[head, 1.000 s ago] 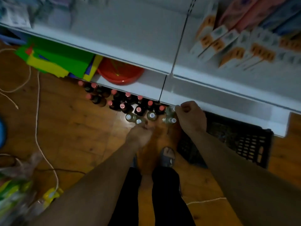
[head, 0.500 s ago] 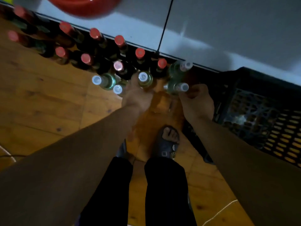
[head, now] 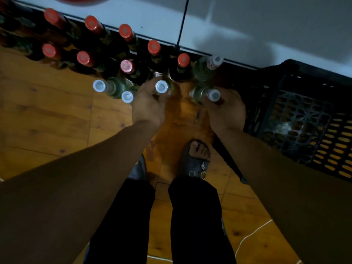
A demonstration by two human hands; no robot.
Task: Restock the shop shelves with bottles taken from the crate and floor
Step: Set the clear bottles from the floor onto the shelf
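Several dark bottles with red caps stand on the wooden floor against the white shelf base. In front of them stand green glass bottles with white caps. My left hand grips the neck of one white-capped bottle. My right hand grips another white-capped bottle. A third white-capped bottle stands just behind that one, and two more stand to the left of my left hand. A black plastic crate sits at the right; no bottles show inside it.
My two sandalled feet stand on the wooden floor just behind the bottles. A thin white cord lies on the floor at the lower right. A red bowl's edge shows at the top.
My head has dropped closer to the floor, so the bottles fill more of the view. Both hands have moved onto white-capped bottles and closed round their necks.
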